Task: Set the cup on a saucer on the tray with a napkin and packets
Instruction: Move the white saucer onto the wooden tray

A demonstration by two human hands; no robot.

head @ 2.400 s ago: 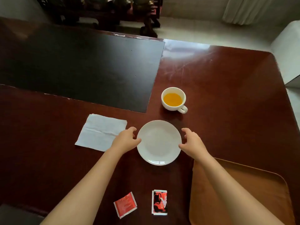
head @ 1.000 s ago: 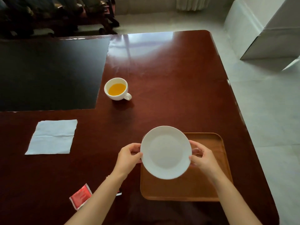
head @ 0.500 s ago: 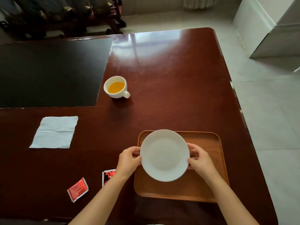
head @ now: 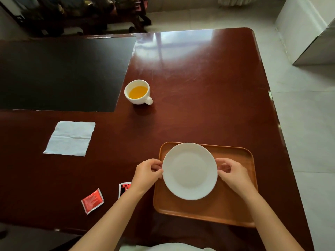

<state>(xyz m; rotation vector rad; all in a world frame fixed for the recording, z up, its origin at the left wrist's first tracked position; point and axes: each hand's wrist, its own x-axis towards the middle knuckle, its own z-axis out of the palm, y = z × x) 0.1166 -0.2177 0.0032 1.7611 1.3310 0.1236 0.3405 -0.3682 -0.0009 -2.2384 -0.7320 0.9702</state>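
Observation:
I hold a white saucer (head: 189, 171) by its rim over the brown wooden tray (head: 233, 207), my left hand (head: 147, 173) on its left edge and my right hand (head: 233, 173) on its right edge. Whether the saucer touches the tray I cannot tell. A white cup (head: 138, 92) of orange liquid stands farther back on the table, handle towards the right. A white napkin (head: 69, 138) lies flat at the left. A red packet (head: 92, 200) lies near the front edge, and a second red-and-black packet (head: 124, 188) is partly hidden behind my left wrist.
The dark red table (head: 208, 91) carries a black mat (head: 59, 73) at the back left. The table's right edge drops to a pale tiled floor (head: 306, 142), with a white cabinet (head: 308, 29) at the far right. Dark furniture (head: 87, 13) stands behind the table.
Both hands took the saucer from the middle of the table and carried it right, over the tray. In the last half second it has hardly moved.

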